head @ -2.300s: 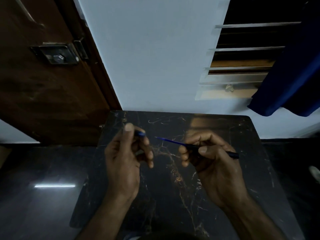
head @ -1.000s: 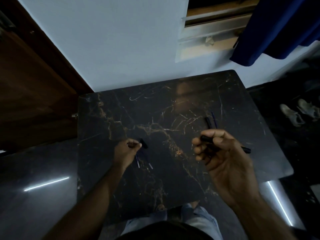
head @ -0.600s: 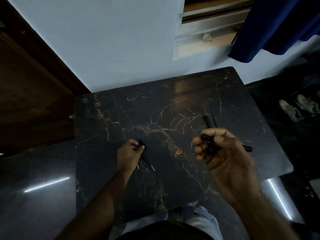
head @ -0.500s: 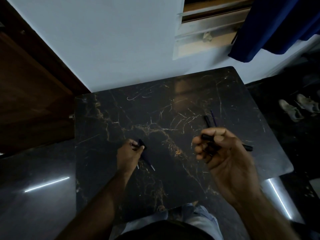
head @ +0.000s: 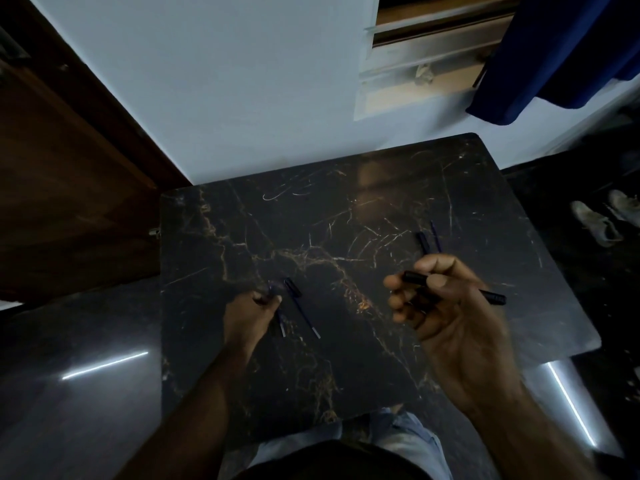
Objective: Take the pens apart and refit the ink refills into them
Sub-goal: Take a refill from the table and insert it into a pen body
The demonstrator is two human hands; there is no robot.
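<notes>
A square black marble surface [head: 346, 216] with gold and white veins and rounded corners stands against the pale wall. Toward its left middle lies a thin blue refill [head: 306, 315] with a dark cap piece [head: 292, 286] at its far end, angled toward the near right. Just beside it, a second thin piece [head: 282, 328] shows below the left hand [head: 251, 315], which presses down there. Near the far right lie a short dark pen part [head: 423, 242] and a slim blue refill [head: 436, 236], side by side.
</notes>
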